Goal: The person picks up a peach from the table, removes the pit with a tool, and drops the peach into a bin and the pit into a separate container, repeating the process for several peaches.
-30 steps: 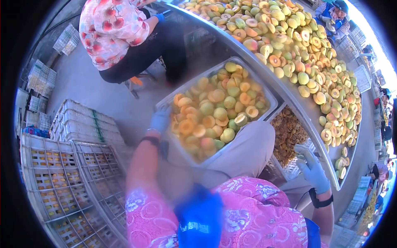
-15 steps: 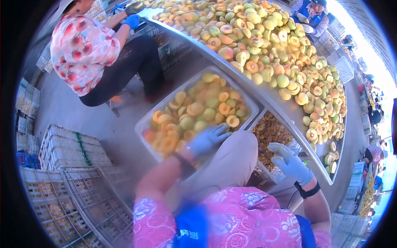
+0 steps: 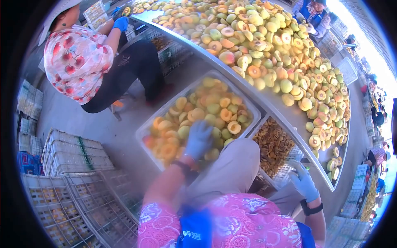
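Observation:
My left hand [image 3: 199, 140], in a light blue glove, reaches into the white crate [image 3: 144, 126] of halved and whole yellow-green fruit; its fingertips are down among the fruit, and what they hold is hidden. My right hand [image 3: 304, 184], gloved too, is beside the crate of dark pits [image 3: 273, 144], near the corner of the metal table. Its fingers are partly bent, and a small green-tipped tool seems to show by them. A large heap of cut fruit [image 3: 273, 53] covers much of the metal table [image 3: 289, 128].
At the upper left a person [image 3: 78, 58] in blue gloves sits beside the table. Another person [image 3: 312, 18] works at its far side. Stacked white crates [image 3: 76, 153] and crates with fruit [image 3: 53, 202] stand at the lower left.
My left hand has moved left and deeper over the fruit, away from my knee. My right hand has moved down and right, its fingers more bent. The seated person's hands have shifted left.

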The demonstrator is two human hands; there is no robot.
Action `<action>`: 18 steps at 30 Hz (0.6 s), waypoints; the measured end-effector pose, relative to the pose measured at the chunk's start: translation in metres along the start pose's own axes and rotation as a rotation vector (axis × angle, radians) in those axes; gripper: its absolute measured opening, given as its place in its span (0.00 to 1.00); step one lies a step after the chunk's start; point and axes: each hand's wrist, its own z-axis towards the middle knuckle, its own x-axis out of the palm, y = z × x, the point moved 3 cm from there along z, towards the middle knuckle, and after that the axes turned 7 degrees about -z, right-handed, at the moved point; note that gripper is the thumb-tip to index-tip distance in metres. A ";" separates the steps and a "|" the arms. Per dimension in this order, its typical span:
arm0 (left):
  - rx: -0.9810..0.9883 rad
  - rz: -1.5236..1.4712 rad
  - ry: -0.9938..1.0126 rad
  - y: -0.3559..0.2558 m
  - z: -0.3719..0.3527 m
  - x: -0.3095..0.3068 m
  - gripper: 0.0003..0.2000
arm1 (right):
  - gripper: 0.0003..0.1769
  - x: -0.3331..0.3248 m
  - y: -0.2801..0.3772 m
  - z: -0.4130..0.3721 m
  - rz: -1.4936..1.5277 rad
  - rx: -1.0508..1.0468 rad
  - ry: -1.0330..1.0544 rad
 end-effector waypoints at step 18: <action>-0.163 0.276 0.001 0.120 -0.067 -0.088 0.20 | 0.22 0.019 -0.089 -0.049 -0.400 0.143 -0.266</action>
